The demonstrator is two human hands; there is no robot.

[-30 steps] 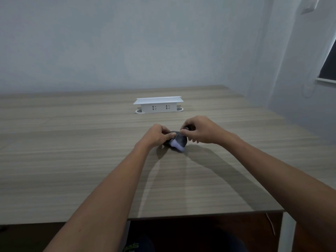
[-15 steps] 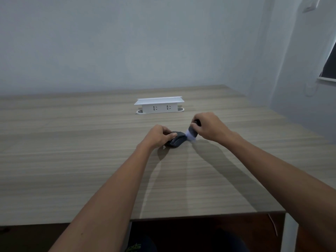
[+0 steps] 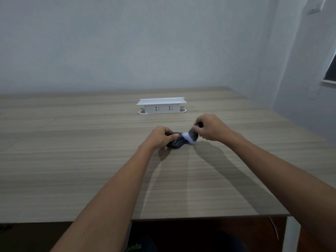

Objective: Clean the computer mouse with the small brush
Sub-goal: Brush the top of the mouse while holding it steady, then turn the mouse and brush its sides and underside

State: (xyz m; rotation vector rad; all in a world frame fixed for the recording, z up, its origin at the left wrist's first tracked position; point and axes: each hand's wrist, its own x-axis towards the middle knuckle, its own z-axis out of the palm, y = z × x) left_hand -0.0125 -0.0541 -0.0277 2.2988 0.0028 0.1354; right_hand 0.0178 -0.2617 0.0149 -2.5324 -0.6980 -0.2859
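A dark computer mouse (image 3: 176,142) lies on the wooden table (image 3: 91,160) in the middle of the view. My left hand (image 3: 161,136) grips its left side, thumb on top. My right hand (image 3: 211,127) is closed around a small brush (image 3: 190,136) with a dark body and pale bristles. The bristles rest against the mouse's far right end. Most of the brush handle is hidden inside my fist.
A white pop-up socket box (image 3: 161,105) stands on the table behind the mouse. The table's near edge (image 3: 200,218) runs just in front of me, and its right edge lies close to a wall with a window corner (image 3: 330,71).
The brush swept from the mouse's near end to its far right end, then came back slightly onto the mouse. My left hand kept hold of the mouse.
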